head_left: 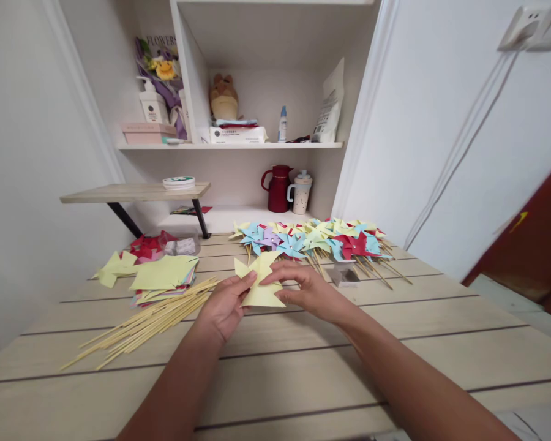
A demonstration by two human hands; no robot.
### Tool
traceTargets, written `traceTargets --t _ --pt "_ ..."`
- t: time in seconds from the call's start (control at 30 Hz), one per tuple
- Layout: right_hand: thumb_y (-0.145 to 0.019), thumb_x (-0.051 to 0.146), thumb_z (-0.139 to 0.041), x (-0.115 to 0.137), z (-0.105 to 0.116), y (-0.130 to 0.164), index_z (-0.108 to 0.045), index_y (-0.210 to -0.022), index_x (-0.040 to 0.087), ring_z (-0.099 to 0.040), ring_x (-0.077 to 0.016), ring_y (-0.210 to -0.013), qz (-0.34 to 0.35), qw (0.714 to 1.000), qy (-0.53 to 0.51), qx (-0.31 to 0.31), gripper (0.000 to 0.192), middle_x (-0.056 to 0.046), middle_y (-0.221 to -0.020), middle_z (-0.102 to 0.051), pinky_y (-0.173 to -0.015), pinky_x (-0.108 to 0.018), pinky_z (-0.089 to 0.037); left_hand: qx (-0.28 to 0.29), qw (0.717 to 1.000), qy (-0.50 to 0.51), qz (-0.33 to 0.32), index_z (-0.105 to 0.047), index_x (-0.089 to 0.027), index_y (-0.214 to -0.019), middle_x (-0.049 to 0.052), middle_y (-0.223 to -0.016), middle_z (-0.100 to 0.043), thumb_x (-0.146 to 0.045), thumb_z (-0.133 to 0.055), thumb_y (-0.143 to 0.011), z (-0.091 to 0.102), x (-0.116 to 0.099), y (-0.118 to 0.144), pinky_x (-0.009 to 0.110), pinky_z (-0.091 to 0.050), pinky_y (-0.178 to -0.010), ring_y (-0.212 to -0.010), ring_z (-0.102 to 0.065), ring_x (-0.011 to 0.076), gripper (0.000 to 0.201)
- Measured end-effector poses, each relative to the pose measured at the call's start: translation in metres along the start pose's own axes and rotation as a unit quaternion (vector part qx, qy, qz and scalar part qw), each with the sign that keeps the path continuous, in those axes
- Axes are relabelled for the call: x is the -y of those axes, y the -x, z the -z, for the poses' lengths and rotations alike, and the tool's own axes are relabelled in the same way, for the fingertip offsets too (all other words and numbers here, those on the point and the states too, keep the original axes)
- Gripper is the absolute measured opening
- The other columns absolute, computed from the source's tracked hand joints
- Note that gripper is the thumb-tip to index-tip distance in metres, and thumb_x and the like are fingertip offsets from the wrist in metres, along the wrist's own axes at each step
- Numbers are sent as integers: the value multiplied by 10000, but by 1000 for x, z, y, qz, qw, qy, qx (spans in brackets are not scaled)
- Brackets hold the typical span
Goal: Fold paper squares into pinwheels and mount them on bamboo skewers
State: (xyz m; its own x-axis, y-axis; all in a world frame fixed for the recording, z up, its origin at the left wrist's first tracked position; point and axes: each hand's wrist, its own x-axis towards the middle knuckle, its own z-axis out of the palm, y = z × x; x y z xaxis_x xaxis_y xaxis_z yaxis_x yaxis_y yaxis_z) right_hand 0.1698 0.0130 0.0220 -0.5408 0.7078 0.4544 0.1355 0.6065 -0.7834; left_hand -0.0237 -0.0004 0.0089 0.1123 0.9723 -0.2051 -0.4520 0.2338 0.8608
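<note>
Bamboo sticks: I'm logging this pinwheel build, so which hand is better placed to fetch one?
Left. The left hand lies right beside the bamboo sticks; the right hand pinches the yellow paper farther away.

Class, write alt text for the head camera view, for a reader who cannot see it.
Two bare hands, left hand and right hand, hold a yellow paper pinwheel over a wooden table. Left of them lie bamboo skewers and a stack of coloured paper squares; behind, a pile of finished pinwheels sits below white shelves.
</note>
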Motion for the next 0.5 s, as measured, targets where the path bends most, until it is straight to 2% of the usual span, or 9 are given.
traceTargets --t 0.07,0.3,0.4,0.5 --pt "-817 190 -699 -3 -1 0 -762 -1009 318 -537 -202 -1108 8 1000 8 -8 239 -32 -1083 -586 -1014 -408 -408 -3 1000 -3 -4 -722 -84 -857 80 -771 -716 -245 -811 -720 0 1 0 239 -511 -568 -643 -638 144 229" --pt "-774 355 -781 -6 1 -2 -776 -898 324 -540 -198 -1034 4 999 -20 -50 129 -28 -1061 -532 -988 -403 -425 -13 999 -2 -39 -743 -70 -850 98 -771 -733 -254 -850 -663 -8 1 8 235 -492 -602 -648 -640 143 283" --pt "-759 383 -791 -3 0 -2 -779 -849 318 -539 -198 -1009 -8 998 -20 -61 112 -26 -1039 -524 -982 -401 -423 3 999 5 -45 -746 -71 -801 78 -692 -714 -258 -862 -643 -12 1 14 232 -476 -614 -635 -635 141 271" --pt "-757 394 -788 0 -2 -2 -770 -783 292 -539 -203 -994 -15 998 -24 -57 107 -26 -990 -528 -972 -401 -427 23 999 9 -43 -738 -72 -795 87 -726 -724 -280 -866 -638 -15 1 18 243 -483 -652 -659 -643 148 290"
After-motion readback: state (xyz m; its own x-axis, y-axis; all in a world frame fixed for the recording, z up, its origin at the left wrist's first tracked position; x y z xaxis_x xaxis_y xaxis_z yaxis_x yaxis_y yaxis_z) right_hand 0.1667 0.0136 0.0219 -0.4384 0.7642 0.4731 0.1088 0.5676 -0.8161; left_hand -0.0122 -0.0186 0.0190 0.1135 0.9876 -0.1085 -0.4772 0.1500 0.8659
